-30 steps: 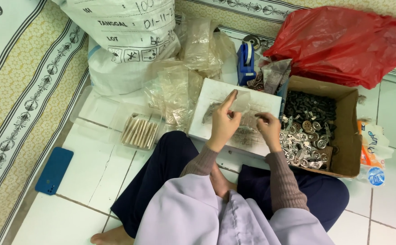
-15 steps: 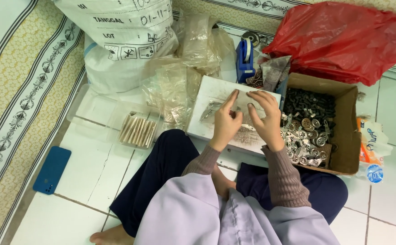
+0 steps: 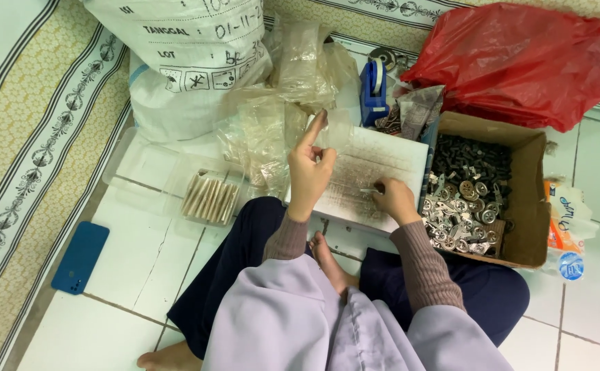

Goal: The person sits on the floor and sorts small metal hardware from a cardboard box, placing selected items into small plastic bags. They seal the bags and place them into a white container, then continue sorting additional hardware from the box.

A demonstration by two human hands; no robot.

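Observation:
I sit cross-legged on a tiled floor with a white board (image 3: 389, 154) in front of my knees. My left hand (image 3: 309, 168) is raised over the board's left edge and pinches a small clear plastic bag (image 3: 334, 134), index finger pointing up. My right hand (image 3: 394, 198) rests low on the board near its right edge, fingertips closed on a small metal piece (image 3: 368, 190). A cardboard box (image 3: 519, 199) of small metal parts stands just right of the board.
A heap of clear plastic bags (image 3: 279, 117) and a large white sack (image 3: 190, 62) lie beyond the board. A red plastic bag (image 3: 526, 58), blue tape dispenser (image 3: 374, 89), a bundle of tan sticks (image 3: 209, 199) and a blue phone (image 3: 80, 256) are around me.
My right hand dropped from the clear bag down to the board's near right part. My left hand lifted and turned, holding the bag alone.

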